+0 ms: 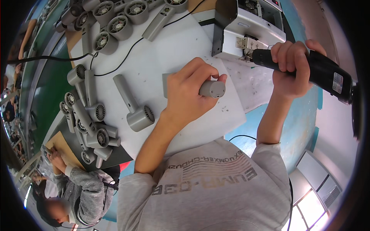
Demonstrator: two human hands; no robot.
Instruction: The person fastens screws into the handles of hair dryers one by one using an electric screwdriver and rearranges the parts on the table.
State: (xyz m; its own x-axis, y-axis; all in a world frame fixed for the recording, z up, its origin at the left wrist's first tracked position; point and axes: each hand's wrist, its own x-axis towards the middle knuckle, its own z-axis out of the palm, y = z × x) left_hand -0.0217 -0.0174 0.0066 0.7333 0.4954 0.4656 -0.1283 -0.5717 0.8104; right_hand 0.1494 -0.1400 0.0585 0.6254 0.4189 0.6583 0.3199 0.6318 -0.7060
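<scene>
My left hand (187, 90) is closed around a grey hair dryer housing (212, 89) over the white work sheet. The round handle end pokes out to the right of my fingers, and most of the body is hidden under the palm. In my right hand (291, 69) is a black electric screwdriver (329, 73), held level with its nose pointing left. That nose is at the metal outlet bracket of a screw feeder (246, 32); whether they touch I cannot tell. A single grey hair dryer (134, 106) lies on the sheet left of my left hand.
Several grey hair dryers (86, 115) lie piled at the left edge. More round-headed housings (119, 27) crowd the far left. A black cable (129, 52) crosses the white sheet (177, 144). Beyond a green conveyor belt (46, 77) are other people; one person (86, 188) works at lower left.
</scene>
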